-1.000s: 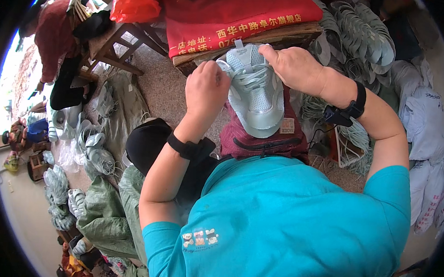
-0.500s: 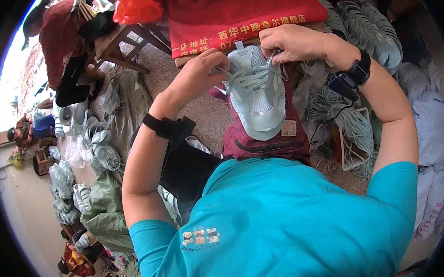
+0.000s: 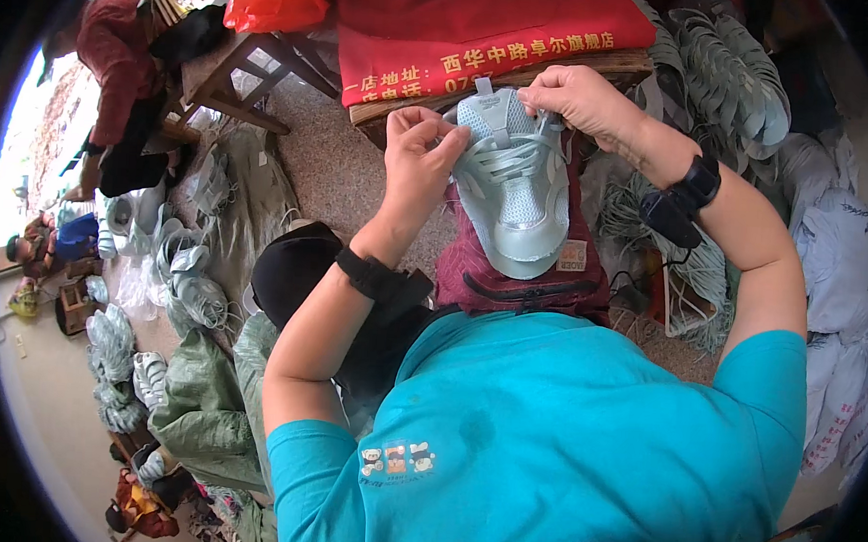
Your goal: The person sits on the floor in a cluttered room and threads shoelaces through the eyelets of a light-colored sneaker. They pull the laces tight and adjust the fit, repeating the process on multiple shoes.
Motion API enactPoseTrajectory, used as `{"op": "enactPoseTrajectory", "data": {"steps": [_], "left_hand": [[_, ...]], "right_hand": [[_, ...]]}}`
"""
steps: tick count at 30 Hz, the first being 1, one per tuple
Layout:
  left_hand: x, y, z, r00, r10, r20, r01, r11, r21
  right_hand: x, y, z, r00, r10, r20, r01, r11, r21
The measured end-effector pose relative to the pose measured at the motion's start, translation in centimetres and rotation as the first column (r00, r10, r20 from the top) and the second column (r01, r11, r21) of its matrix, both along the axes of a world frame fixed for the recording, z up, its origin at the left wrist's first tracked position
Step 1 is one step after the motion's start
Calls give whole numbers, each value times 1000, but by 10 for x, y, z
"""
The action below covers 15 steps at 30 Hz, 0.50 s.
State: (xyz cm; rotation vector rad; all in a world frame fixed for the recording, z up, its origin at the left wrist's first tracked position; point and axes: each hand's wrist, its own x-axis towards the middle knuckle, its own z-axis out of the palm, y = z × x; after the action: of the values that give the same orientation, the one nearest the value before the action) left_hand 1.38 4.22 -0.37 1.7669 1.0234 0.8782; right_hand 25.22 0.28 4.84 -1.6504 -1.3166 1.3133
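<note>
A pale mint mesh shoe upper (image 3: 530, 241) lies on the dark red cloth (image 3: 474, 239) over my lap, its toe pointing toward me. A light shoelace (image 3: 502, 156) crosses its front in several rows below the tongue (image 3: 494, 109). My left hand (image 3: 422, 149) is closed in a pinch at the left eyelet edge, the lace mostly hidden by the fingers. At the top of the right eyelet edge, my right hand (image 3: 582, 101) pinches the lace between thumb and forefinger. Both wrists wear black straps.
Just beyond the upper stands a wooden bench (image 3: 617, 66) covered by a red printed cloth (image 3: 503, 27). Bundled pale laces (image 3: 695, 273) and stacked shoe parts (image 3: 733, 81) lie to the right. Green sacks (image 3: 205, 406) and more uppers fill the left. Other people sit farther left.
My left hand has turned more upright and sits against the upper's left edge. The right hand has shifted slightly right. The lace rows look bunched higher on the upper.
</note>
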Motion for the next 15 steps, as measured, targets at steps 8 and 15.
{"op": "enactPoseTrajectory", "data": {"steps": [8, 15], "left_hand": [[8, -8, 128, 929, -118, 352, -27, 923, 383], [6, 21, 97, 798, -103, 593, 365, 866, -341]], "right_hand": [[-57, -29, 100, 968, 182, 171, -248, 764, 595], [-68, -20, 91, 855, 402, -329, -335, 911, 241]]}}
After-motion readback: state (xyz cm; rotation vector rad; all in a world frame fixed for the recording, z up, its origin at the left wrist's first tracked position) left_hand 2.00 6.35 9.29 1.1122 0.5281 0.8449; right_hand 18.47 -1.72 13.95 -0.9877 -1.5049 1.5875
